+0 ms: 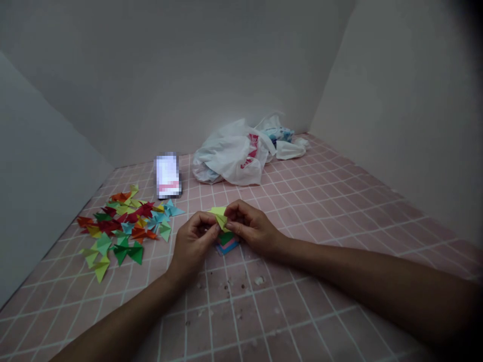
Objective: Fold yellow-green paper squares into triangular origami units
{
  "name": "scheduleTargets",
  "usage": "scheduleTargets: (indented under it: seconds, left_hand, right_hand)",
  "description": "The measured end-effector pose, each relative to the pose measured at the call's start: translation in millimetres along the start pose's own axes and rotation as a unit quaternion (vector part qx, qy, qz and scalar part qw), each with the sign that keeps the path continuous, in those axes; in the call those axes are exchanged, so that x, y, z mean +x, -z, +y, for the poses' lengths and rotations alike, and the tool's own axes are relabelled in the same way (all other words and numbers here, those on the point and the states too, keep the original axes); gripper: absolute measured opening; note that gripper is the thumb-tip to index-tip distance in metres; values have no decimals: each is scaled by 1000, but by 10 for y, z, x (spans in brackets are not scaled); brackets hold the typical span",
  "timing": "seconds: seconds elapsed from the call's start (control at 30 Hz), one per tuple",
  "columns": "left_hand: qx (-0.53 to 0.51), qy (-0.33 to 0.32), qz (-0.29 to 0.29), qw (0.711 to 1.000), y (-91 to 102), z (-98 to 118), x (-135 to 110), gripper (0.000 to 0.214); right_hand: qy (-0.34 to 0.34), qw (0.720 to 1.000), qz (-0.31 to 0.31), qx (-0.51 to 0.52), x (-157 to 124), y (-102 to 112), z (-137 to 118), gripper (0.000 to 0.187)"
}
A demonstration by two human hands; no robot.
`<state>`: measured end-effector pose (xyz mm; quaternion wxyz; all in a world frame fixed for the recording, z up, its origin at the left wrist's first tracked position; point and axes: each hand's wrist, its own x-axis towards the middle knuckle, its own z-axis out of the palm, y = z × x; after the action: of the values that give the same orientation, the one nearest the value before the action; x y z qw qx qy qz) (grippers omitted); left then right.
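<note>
Both hands meet over the pink tiled floor and pinch a small yellow-green folded paper piece (219, 216). My left hand (194, 244) grips its lower left edge with curled fingers. My right hand (251, 226) holds its right side between thumb and fingers. Just beneath the hands lies a small stack of coloured paper squares (227, 243), green on top with pink and blue edges showing.
A spread of several folded paper shapes (124, 226) in red, green, yellow, orange and blue lies to the left. A blurred phone-like object (167, 176) stands behind it. White plastic bags (236, 153) sit in the far corner. Grey walls enclose the floor (320, 201).
</note>
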<state>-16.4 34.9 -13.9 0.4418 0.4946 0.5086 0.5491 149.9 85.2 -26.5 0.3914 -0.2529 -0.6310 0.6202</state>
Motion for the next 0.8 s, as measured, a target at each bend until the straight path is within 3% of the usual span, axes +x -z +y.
scheduleTargets:
  seconds: [0.27, 0.4, 0.5, 0.67, 0.8]
  left_hand:
    - [143, -148, 0, 979, 62, 3, -22, 9]
    - [243, -315, -13, 917, 84, 15, -38, 14]
    - [290, -389, -33, 874, 87, 32, -36, 19]
    - [334, -449, -50, 827, 97, 39, -38, 23]
    - [341, -454, -66, 821, 100, 29, -46, 24]
  right_hand:
    - [42, 998, 15, -46, -6, 0, -3, 12]
    - [47, 998, -11, -45, -8, 4, 21, 10]
    - [45, 998, -27, -35, -12, 6, 26, 9]
    - [35, 998, -43, -11, -11, 7, 20, 7]
    - [33, 997, -62, -11, -9, 11, 26, 6]
